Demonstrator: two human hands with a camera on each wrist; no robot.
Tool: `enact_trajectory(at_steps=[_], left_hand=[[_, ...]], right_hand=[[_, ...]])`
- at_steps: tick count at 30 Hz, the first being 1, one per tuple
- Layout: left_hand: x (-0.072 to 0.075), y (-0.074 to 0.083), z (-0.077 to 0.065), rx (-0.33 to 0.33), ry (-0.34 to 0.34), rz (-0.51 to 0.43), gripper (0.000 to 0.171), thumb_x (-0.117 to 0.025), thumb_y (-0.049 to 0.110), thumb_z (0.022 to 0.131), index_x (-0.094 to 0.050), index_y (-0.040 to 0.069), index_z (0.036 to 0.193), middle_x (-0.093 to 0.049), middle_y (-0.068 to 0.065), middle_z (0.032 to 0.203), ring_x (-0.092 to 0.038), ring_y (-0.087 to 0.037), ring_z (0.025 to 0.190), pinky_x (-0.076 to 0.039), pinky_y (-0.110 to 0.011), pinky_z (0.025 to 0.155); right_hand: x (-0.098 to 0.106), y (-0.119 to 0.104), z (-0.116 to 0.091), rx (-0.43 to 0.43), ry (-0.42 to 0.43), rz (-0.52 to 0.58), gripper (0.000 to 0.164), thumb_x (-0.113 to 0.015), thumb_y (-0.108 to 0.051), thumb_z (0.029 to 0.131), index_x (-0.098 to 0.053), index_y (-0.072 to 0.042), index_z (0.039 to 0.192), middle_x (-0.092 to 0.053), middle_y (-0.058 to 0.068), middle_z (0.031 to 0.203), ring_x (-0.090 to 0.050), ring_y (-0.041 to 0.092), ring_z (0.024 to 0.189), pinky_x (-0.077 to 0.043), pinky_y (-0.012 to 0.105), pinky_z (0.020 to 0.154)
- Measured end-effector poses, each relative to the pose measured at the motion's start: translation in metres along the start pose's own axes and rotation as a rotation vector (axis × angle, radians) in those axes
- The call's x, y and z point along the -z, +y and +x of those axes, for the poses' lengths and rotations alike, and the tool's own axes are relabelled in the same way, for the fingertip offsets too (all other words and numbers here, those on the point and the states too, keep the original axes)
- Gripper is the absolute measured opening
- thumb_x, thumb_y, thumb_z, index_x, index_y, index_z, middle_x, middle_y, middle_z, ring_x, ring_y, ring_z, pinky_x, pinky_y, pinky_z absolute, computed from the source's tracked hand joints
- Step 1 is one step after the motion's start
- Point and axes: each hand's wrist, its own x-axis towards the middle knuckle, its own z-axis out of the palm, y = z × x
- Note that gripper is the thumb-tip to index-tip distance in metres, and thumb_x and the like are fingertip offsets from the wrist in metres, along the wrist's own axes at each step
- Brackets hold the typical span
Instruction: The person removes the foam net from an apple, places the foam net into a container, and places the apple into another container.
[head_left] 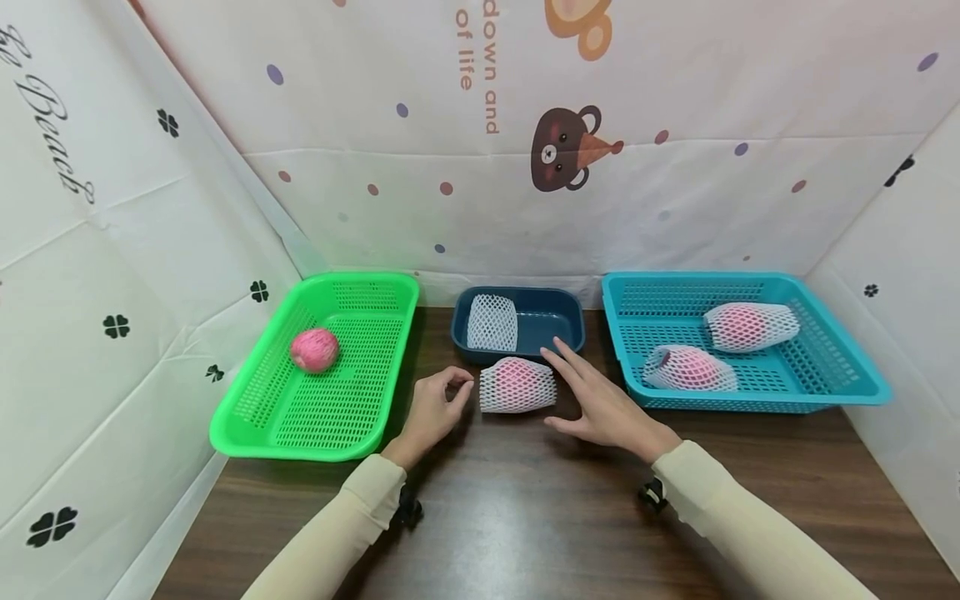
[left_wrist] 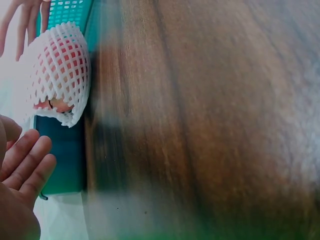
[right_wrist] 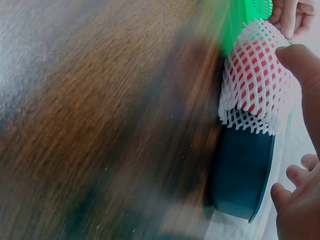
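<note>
An apple in a white foam net sleeve (head_left: 517,386) lies on the brown table between my hands. My left hand (head_left: 437,408) is just left of the sleeve's end, fingers loosely bent and holding nothing. In the left wrist view, a gap shows between its fingers and the sleeve, and the apple's stem end shows at the sleeve's opening. On the other side my right hand (head_left: 600,407) has its fingers and thumb spread, close to the sleeve's right end; whether it touches cannot be told. Behind the wrapped apple, an unfilled foam net sleeve (head_left: 492,323) lies in a dark blue tray (head_left: 551,332).
To the left stands a green basket (head_left: 390,383) with one bare apple (head_left: 315,350). At the right, a blue basket (head_left: 840,375) holds two apples in foam nets (head_left: 692,369). White printed cloth (head_left: 420,200) hangs behind and along both sides.
</note>
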Motion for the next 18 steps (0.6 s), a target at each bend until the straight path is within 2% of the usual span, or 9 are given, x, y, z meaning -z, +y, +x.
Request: enact_trajectory(at_steps=[6,13,18], left_hand=[[-0.0018,0.0002,0.0005,-0.008,-0.01,-0.006,0.007,-0.074,0.005,0.084,-0.072,0.011,0.087,-0.07,0.002,0.079,-0.063,-0.006,0.071,-0.053,-0.025,0.063],[-0.0021,0.0038,0.0019,-0.007,-0.046,-0.046,0.005,-0.078,0.008,0.082,-0.077,0.01,0.086,-0.073,0.001,0.085,-0.069,-0.008,0.078,-0.056,-0.026,0.067],[-0.0046,0.0056,0.0047,-0.034,-0.046,-0.085,0.008,-0.081,0.009,0.079,-0.078,0.011,0.087,-0.074,0.002,0.087,-0.07,-0.009,0.082,-0.057,-0.028,0.072]], right_hand=[[0.0005,0.0031,-0.0025,0.002,0.008,-0.001,0.104,-0.073,-0.052,0.081,-0.006,-0.03,0.157,-0.001,0.0,0.164,-0.023,0.027,0.145,-0.042,0.053,0.102],[0.002,0.0043,-0.0059,-0.032,-0.002,0.013,0.106,-0.076,-0.046,0.081,-0.003,-0.034,0.156,0.0,-0.001,0.163,-0.022,0.027,0.146,-0.04,0.053,0.104],[0.0016,0.0041,-0.009,-0.058,-0.002,0.018,0.106,-0.078,-0.044,0.081,-0.003,-0.035,0.156,0.0,-0.002,0.163,-0.023,0.028,0.146,-0.039,0.055,0.104]])
